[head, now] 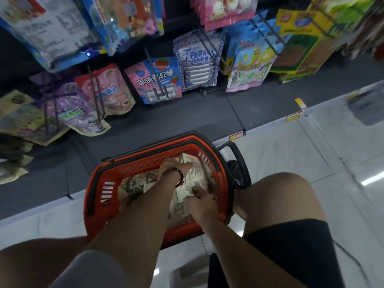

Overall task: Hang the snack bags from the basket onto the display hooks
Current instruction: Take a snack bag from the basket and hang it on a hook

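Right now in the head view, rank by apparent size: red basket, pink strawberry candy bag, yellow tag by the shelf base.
1. red basket
2. pink strawberry candy bag, farther away, so only apparent
3. yellow tag

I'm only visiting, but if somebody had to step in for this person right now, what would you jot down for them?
Left hand: in the basket, lying on the pale bags; grip unclear.
Right hand: pinches the near edge of one of them.
Basket: on the floor before the rack, between the knees; dark bags on its left side.
Done: no bag is out of the basket now; hung bags are on the hooks above.
Left: lift the bags out and hang each one.
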Action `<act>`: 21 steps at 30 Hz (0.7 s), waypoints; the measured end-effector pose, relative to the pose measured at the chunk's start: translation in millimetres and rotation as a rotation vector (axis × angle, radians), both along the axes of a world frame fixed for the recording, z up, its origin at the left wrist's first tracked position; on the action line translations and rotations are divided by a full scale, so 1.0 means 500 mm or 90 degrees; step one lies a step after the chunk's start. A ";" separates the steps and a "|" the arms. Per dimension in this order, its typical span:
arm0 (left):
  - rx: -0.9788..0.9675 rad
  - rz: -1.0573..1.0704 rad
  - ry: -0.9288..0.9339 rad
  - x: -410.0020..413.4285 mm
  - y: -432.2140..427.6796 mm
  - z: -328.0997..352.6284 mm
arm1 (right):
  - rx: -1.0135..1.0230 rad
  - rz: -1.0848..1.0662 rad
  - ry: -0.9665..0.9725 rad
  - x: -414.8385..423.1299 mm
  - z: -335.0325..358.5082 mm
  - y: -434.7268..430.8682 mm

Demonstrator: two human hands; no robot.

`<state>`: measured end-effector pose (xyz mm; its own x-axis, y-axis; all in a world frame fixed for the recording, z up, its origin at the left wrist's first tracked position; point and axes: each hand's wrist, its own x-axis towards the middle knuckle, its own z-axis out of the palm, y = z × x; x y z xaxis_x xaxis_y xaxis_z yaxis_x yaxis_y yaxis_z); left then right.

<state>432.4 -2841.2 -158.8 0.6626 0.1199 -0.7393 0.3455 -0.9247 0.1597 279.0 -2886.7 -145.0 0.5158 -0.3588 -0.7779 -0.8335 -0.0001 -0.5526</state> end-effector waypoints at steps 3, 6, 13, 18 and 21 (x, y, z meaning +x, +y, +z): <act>-0.081 0.117 -0.033 -0.007 0.026 0.018 | -0.008 -0.074 -0.022 0.003 -0.004 -0.002; -0.152 0.189 -0.073 -0.030 0.067 0.058 | -0.058 -0.120 -0.051 -0.004 0.005 0.002; -0.346 0.316 -0.157 -0.102 0.214 0.187 | 0.107 -0.347 -0.117 0.000 0.084 0.030; -0.610 0.451 -0.112 -0.161 0.272 0.270 | 0.391 -0.359 -0.176 0.002 0.155 0.039; -0.719 0.446 -0.119 -0.180 0.280 0.322 | 0.502 -0.283 -0.309 0.021 0.215 0.023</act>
